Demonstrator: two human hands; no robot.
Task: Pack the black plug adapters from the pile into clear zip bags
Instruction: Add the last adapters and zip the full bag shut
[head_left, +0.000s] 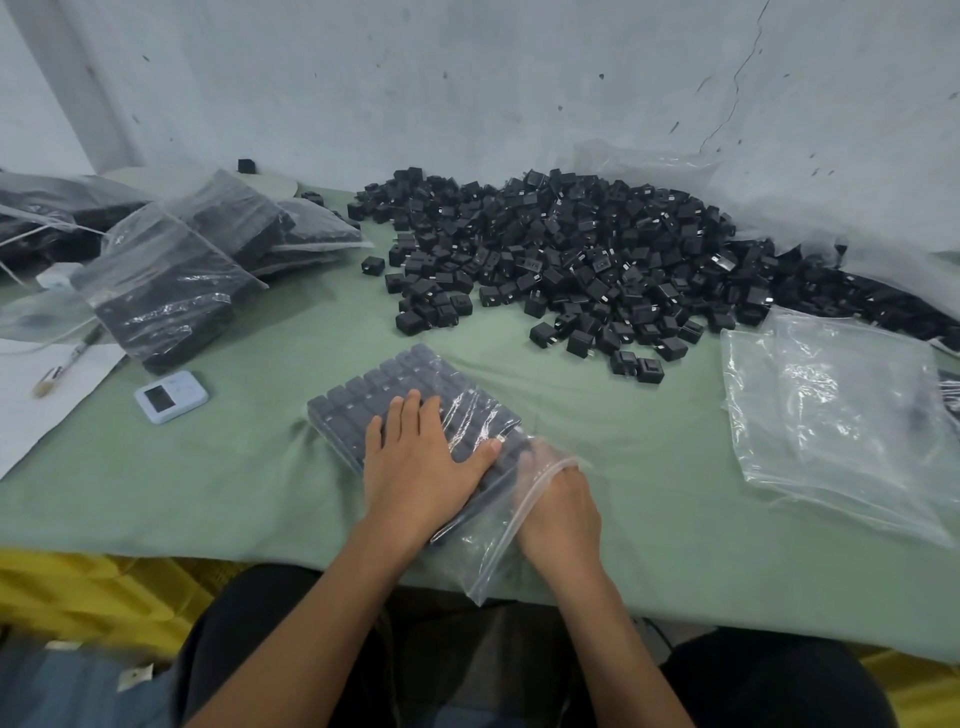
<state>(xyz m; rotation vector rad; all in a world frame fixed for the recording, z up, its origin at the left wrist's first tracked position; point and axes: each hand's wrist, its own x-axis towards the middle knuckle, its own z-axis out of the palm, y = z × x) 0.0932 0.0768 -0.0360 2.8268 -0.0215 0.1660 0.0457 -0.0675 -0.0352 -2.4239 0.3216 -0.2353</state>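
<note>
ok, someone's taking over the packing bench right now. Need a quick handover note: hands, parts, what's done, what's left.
Left hand: flat, pressing down on the zip bag at the table's near edge.
Right hand: fingers are inside the bag's open mouth; the plastic blurs them, so I can't tell their curl.
Bagged adapters: sit in neat rows; the bag is not yet sealed.
Done: several filled bags lie at far left.
Left: seal this bag, then work through the big loose pile at the back. Empty bags wait at right.
</note>
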